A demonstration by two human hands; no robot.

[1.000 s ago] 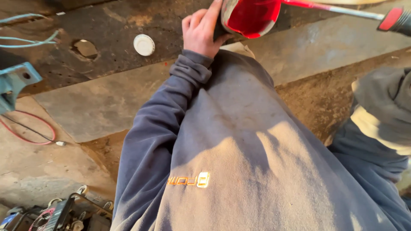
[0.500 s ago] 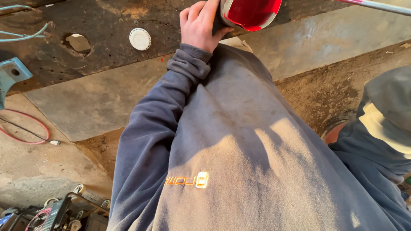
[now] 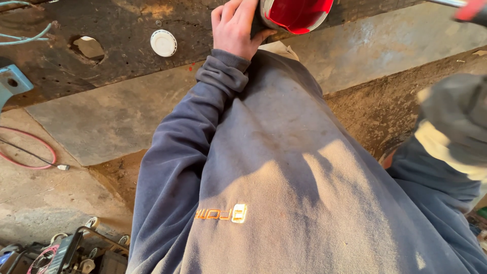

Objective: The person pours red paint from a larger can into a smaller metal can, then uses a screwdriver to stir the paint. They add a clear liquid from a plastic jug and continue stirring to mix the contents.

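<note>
Fingers (image 3: 238, 15) of your left hand (image 3: 234, 31) wrap the cup of red paint (image 3: 294, 12) above the dark beam (image 3: 122, 45); your right hand is unseen, so painting seems underway—keep the cup level.

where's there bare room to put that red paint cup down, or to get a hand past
Free: the grey slab between the dark beam and the red hose, and again right of the left hand holding the cup. Crowded: the tools at bottom left, and the beam around the white cap and hole.
</note>
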